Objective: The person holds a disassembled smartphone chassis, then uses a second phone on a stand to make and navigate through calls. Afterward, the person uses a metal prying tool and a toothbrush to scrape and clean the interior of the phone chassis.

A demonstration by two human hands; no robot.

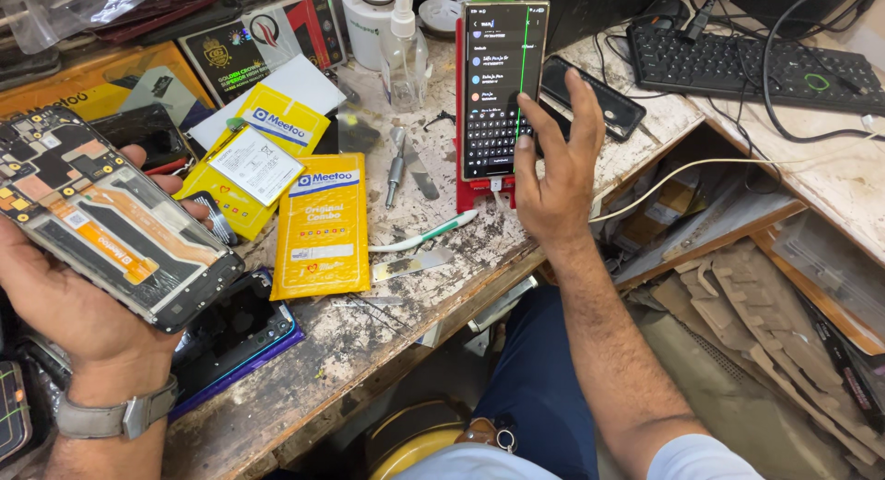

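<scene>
- Left hand [64, 296]: grip closed around an opened phone [101, 217], held from beneath with the thumb along its near edge and the fingertips showing past its far edge. A grey wristwatch [115, 415] sits on that wrist.
- Opened phone: back cover off, circuit board and copper-coloured parts exposed, lying tilted in the palm above the left end of the desk [369, 332].
- Right hand [553, 171]: raised at the lit phone [502, 88], fingers loosely spread; the thumb tip touches the lower right of the screen, the index finger lies along the right edge. It holds nothing closed in its grip.
- Lit phone: upright, leaning against a red stand [472, 199] at the middle of the desk; the screen shows a list above an on-screen keyboard, with a thin green vertical line down the right part.
- Just behind the right hand lies a dark phone case [604, 97], flat on the desk.
- Between the hands: two yellow packets [323, 226], one flat near the desk edge, another further back under a white label; a white-and-green pen-like tool [429, 233] and a metal spudger [415, 263] beside them.
- Behind these, a clear spray bottle [404, 60] stands upright, with metal tweezers [396, 166] lying in front of it.
- Beneath the left hand rests a phone frame with a purple edge [244, 332], flat on the desk.
- Far right: a black keyboard [747, 65] with cables across it.
- The desk surface is worn and paint-flecked.
</scene>
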